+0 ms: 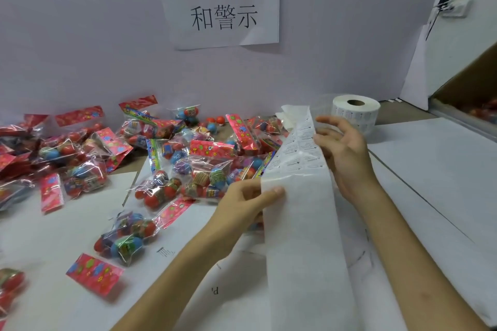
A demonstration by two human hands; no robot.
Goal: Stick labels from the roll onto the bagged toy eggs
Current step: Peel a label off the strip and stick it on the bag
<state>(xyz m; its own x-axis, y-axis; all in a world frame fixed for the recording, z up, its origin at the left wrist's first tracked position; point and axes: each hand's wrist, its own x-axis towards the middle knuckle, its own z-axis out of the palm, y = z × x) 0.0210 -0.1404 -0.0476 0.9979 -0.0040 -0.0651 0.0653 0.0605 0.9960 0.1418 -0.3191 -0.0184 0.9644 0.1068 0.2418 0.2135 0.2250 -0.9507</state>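
Observation:
A white label roll (356, 109) stands at the back of the table. A long strip of label backing (301, 196) runs from it toward me, printed labels on its upper part, bare paper lower down. My left hand (247, 201) pinches the strip's left edge, thumb on top. My right hand (341, 150) is at the strip's right edge near the printed labels, fingers spread and slightly bent; whether it holds a label is unclear. Several clear bags of coloured toy eggs (199, 164) with red header cards lie heaped to the left. One bag (126, 239) lies alone nearer me.
White sheets cover the table (430, 183). A paper sign (220, 2) hangs on the wall behind. A cardboard box (473, 88) stands at the far right with red items inside. Loose eggs (215, 121) sit by the wall. More bags lie at the left edge (10, 285).

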